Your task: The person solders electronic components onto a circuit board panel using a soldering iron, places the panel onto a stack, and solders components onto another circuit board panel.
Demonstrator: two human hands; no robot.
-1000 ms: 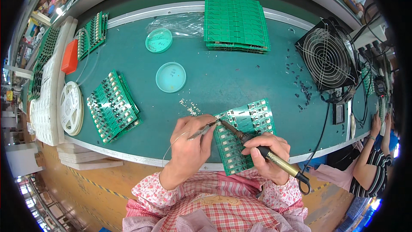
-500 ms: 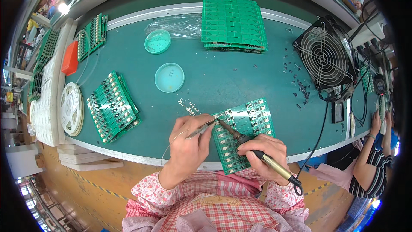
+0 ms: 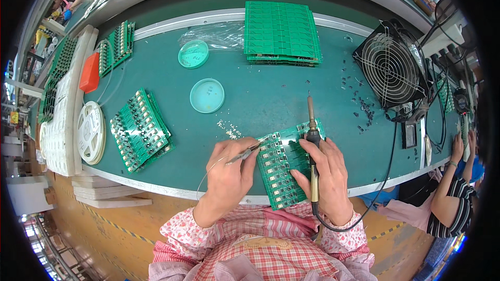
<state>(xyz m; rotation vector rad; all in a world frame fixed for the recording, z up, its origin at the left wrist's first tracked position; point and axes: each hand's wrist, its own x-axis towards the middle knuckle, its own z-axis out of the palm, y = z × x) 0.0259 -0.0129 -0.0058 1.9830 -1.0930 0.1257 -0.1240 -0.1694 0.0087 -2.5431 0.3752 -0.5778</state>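
A green circuit board [image 3: 292, 149] with rows of small white parts lies in front of me at the table's near edge. My right hand [image 3: 332, 176] is closed round a soldering iron [image 3: 314, 136]. The iron's tip points away from me, past the board's far edge and off the board. My left hand [image 3: 228, 170] pinches metal tweezers [image 3: 241, 155], their tips at the board's far left corner. A thin wire [image 3: 206, 173] curves out beside that hand; where it ends among the fingers is hidden.
Small white parts [image 3: 229, 129] lie loose beyond my left hand. Two round dishes [image 3: 207, 95] stand farther off. A board stack [image 3: 281, 31] is at the back, another [image 3: 140, 130] at the left near a reel [image 3: 91, 131]. Right: black bits [image 3: 366, 110], a fan [image 3: 393, 67], the iron's cord [image 3: 388, 171].
The soldering iron has left the board's far left corner and swung upright to the right, its tip now pointing away from me. My left hand with the tweezers has barely moved.
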